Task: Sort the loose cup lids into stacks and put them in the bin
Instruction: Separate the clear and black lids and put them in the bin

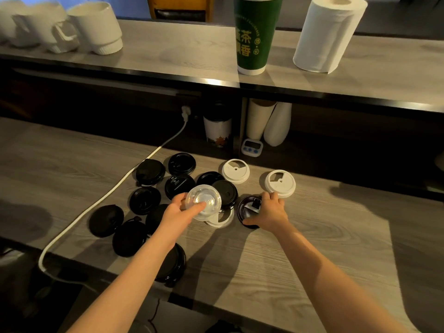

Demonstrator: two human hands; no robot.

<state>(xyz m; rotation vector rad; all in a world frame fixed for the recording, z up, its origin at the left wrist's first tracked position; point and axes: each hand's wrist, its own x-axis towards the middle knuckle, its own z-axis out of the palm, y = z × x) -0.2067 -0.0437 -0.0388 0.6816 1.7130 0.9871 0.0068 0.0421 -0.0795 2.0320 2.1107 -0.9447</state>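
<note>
The clear lid [203, 202] is held a little above the pile. The left hand [179, 210] pinches it at the rim, probably to keep it apart, because no other lid of this kind is seen. Just right of it, the right hand [270, 212] covers a black lid [248, 211] that lies on the counter [324, 248]. The thumb and fingers curl to opposite edges, which looks like a grip for lifting. One white lid [221, 221] lies partly under the clear one, and two other white lids [236, 171] lie farther away, to the right. The loose black lids [145, 200] spread to the left. A black stack [174, 265] stands at the near edge, partly hidden by the left forearm. No bin is in view.
</note>
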